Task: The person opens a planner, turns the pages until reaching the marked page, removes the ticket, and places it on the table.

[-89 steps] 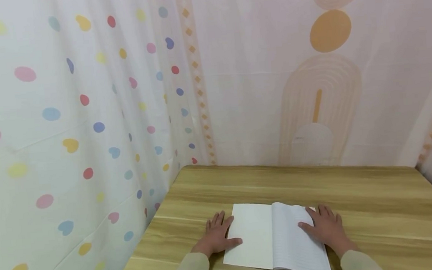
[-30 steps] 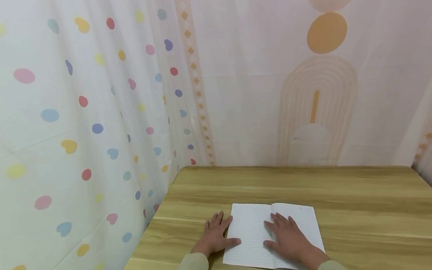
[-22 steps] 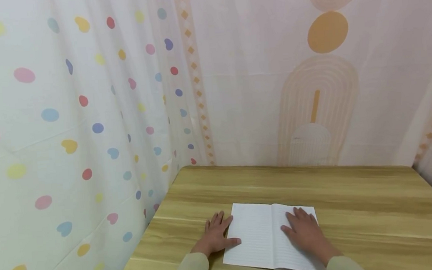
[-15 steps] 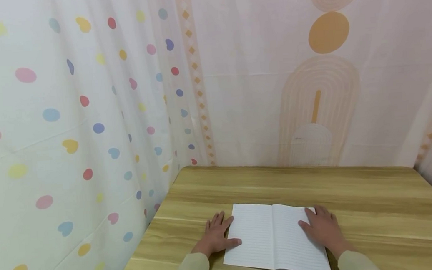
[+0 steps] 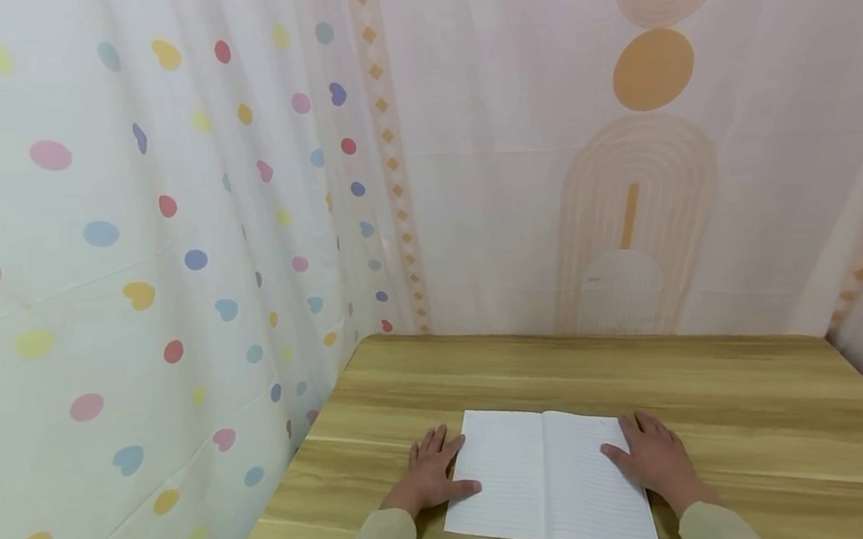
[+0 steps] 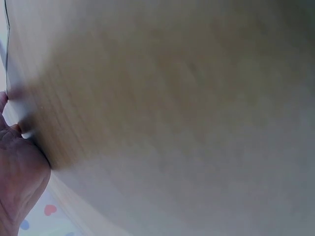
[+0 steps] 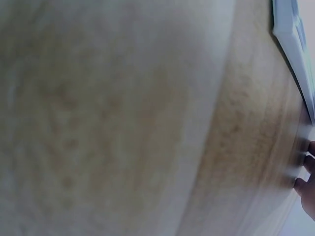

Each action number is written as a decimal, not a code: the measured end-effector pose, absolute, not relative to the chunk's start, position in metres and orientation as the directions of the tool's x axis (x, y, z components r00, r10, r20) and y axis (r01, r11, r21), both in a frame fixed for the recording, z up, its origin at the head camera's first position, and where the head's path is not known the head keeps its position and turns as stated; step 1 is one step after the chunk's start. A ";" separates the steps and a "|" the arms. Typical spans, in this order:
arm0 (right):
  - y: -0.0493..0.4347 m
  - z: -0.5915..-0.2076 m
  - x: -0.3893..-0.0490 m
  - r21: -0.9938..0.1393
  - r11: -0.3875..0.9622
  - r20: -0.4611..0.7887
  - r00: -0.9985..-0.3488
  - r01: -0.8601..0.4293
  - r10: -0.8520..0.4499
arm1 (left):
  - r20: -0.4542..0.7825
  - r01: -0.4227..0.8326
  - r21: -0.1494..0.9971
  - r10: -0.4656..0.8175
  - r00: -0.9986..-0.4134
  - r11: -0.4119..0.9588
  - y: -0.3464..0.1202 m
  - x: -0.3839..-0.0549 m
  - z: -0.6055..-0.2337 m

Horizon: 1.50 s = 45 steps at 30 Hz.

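The left hand [image 5: 425, 480] and right hand [image 5: 659, 462] lie released, thumbs on the open notebook [image 5: 500, 473]. Only the right wrist view shows its edge side-on, upper right; patterned curtains [image 5: 501, 189] border the worktop [image 5: 544, 370].

No legible text, brand or number in any view. Notebook [image 5: 502, 477]: ruled lines on both open pages; faint small mark near the right page's top edge, too small to read. Back curtain [image 5: 500, 173]: small faint mark inside the arch print, likewise unreadable; otherwise printed shapes, orange disc and diamond strip. Left curtain [image 5: 130, 261]: hearts and dots only, a red heart also visible in the left wrist view.
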State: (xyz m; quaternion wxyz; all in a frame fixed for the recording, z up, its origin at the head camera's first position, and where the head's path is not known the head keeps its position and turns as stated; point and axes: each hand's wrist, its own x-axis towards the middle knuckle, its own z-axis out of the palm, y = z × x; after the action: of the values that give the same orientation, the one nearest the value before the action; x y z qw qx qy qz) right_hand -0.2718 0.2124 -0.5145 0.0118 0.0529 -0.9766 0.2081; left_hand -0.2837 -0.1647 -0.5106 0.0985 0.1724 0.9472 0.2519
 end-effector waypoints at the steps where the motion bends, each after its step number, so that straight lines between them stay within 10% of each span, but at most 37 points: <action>1: 0.212 -0.514 -0.271 -0.407 0.907 0.048 -0.994 -0.110 -0.099 | -0.100 0.276 0.512 0.376 -0.921 0.814 -0.165 -0.284 -0.511; 30: 0.208 -0.517 -0.275 -0.470 0.867 0.198 -0.977 -0.164 -0.078 | -0.098 0.273 0.514 0.371 -0.923 0.813 -0.163 -0.282 -0.510; 45: 0.201 -0.493 -0.275 -0.769 0.639 0.081 -0.994 -0.019 0.068 | -0.087 0.282 0.513 0.376 -0.922 0.811 -0.163 -0.282 -0.510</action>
State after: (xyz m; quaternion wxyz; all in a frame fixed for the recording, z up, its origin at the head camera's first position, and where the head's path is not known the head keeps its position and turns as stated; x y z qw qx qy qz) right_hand -0.2747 0.2010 -0.4927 0.0510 -0.0135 -0.9037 0.4249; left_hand -0.2819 -0.1629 -0.5099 0.0927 0.1739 0.9470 0.2538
